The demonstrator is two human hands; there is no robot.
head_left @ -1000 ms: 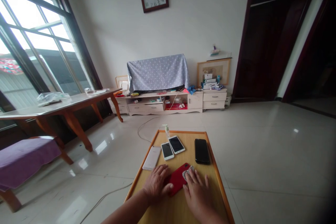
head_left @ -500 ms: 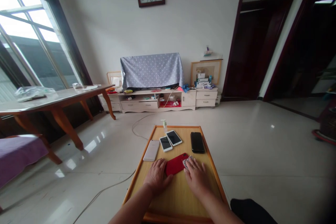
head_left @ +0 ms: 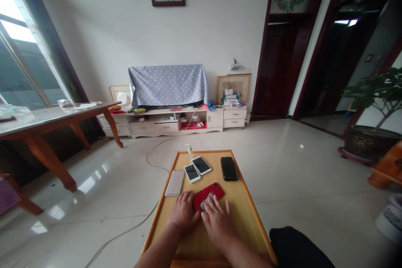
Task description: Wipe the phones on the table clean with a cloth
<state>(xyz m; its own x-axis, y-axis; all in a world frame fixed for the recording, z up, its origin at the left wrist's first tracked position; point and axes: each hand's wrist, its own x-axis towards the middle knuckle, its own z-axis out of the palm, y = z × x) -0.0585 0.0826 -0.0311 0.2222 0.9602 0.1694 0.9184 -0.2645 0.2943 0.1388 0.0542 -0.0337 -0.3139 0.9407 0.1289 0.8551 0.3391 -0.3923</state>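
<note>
Red-cased smartphone point(head_left: 217, 190), light, rigid and slick, best taken by its edges: the right hand point(head_left: 217, 224) lies spread, pressing a grey cloth point(head_left: 205, 202) onto it, the left hand point(head_left: 182, 213) flat against its side, on the wooden surface point(head_left: 241, 213), a black phone point(head_left: 229, 168) beyond.

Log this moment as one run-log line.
left hand: against red smartphone | right hand: pressing grey cloth on it | surface: low wooden table

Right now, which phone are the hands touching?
The red phone, touched by the left hand and right hand; the white and black phones lie apart, untouched.
</note>
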